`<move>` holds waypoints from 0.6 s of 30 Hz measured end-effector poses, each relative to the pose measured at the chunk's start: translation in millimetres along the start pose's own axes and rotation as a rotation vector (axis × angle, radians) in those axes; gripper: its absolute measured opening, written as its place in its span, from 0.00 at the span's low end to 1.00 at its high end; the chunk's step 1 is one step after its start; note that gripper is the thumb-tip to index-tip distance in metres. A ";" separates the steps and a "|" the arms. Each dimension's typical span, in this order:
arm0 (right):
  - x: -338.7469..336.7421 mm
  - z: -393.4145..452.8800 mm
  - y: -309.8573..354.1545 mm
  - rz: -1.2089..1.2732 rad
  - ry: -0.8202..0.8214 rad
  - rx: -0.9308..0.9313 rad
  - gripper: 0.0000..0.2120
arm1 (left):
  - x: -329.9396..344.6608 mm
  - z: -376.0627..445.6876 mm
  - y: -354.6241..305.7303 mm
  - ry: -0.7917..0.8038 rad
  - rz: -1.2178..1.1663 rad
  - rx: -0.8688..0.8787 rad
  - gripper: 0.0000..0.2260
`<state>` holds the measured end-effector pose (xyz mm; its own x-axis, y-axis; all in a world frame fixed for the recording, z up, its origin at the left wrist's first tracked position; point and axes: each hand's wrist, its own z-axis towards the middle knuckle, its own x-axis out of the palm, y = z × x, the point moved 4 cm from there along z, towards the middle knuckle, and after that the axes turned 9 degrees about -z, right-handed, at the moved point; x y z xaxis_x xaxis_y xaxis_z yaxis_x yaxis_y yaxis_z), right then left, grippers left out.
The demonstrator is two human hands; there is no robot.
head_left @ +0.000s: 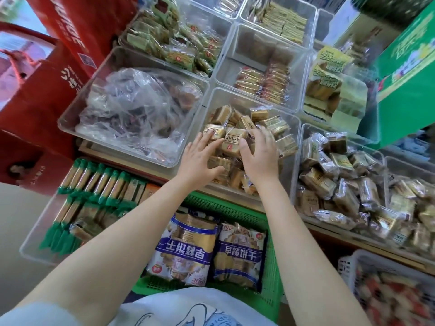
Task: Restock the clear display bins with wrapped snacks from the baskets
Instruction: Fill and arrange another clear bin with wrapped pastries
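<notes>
Both hands work inside one clear display bin (292, 128) at the front middle of the shelf. The left hand (200, 158) lies flat on the pile of gold-wrapped snacks (235, 137), fingers straight and slightly spread, thumb out to the side. The right hand (259, 156) rests on the same pile, fingers extended forward over the packets and thumb apart; whether the fingertips curl round a packet cannot be told. Neither hand lifts a packet clear; both appear to press and level the heap.

Progress, as judged from the shelf:
- This bin is roughly filled; its packets lie loose and unaligned.
- The bin to the right (296, 161) is heaped with similar wrapped cakes.
- The orange-packet bin (226, 67) behind holds only a short row at its front; the rest is bare.
- The bin to the left (70, 114) holds a crumpled plastic bag (131, 102) rather than sorted stock.

Supply remains: the green basket (273, 255) below still holds two blue biscuit bags (188, 248). The task appears partly done, with levelling in hand and further bins left to fill.
</notes>
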<state>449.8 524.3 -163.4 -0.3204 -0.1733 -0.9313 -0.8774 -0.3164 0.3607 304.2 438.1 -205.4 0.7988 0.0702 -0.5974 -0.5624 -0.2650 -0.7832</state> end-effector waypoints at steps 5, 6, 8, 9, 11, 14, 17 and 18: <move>0.6 -64.0 40.6 0.342 -0.079 -0.012 0.13 | -52.0 -46.3 7.9 0.007 -0.619 -0.043 0.14; 10.0 -74.5 50.7 0.367 -0.027 -0.013 0.13 | -60.4 -62.6 18.9 -0.018 -0.649 -0.077 0.12; 36.8 -93.8 73.0 0.406 0.075 -0.028 0.14 | -70.7 -95.9 51.9 -0.144 -0.679 -0.197 0.08; 52.7 -102.6 85.7 0.426 0.122 -0.026 0.14 | -74.9 -112.0 73.1 -0.211 -0.663 -0.266 0.07; 86.8 -118.4 105.0 0.444 0.227 0.004 0.14 | -83.0 -141.8 109.9 -0.300 -0.576 -0.389 0.07; 141.0 -143.4 127.2 0.432 0.370 0.064 0.14 | -98.7 -183.1 179.5 -0.308 -0.366 -0.577 0.06; 181.5 -170.1 144.4 0.421 0.477 0.146 0.16 | -109.7 -219.2 250.3 -0.239 -0.126 -0.783 0.12; 191.2 -178.5 149.9 0.418 0.511 0.172 0.16 | -110.7 -227.4 268.6 -0.189 -0.048 -0.820 0.16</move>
<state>320.8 277.3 -278.4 -0.4731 -0.6809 -0.5590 -0.7741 0.0184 0.6328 113.2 140.5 -310.5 0.7276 0.2402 -0.6425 -0.1370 -0.8669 -0.4793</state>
